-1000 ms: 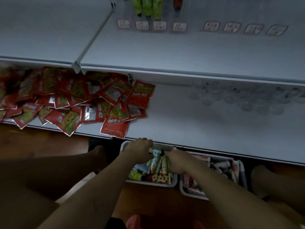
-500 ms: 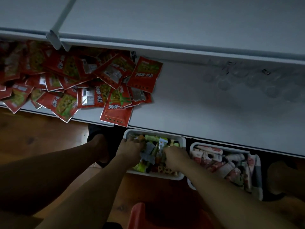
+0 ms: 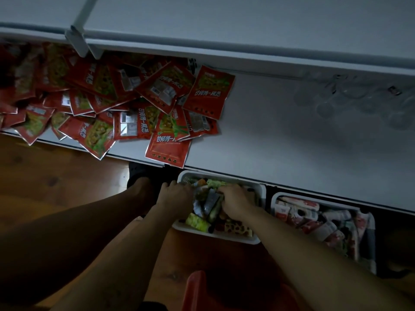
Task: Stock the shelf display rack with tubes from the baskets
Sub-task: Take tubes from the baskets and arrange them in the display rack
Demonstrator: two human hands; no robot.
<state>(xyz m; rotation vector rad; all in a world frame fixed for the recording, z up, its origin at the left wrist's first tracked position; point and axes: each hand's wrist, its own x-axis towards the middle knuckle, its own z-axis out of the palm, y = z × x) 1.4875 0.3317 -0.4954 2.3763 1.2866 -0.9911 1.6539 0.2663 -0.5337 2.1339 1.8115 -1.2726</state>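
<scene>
Shelf edge (image 3: 292, 187) above crowded basket (image 3: 224, 237)

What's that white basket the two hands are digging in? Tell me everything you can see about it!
The white basket looks like plastic, rectangular with rounded corners and small holes along its far rim. It sits on the wooden floor, partly tucked under the lowest shelf, beside another white basket on its right. It is heaped with tubes in green, yellow and grey wrappers, lying every which way. The left hand and right hand both reach into the pile.
</scene>
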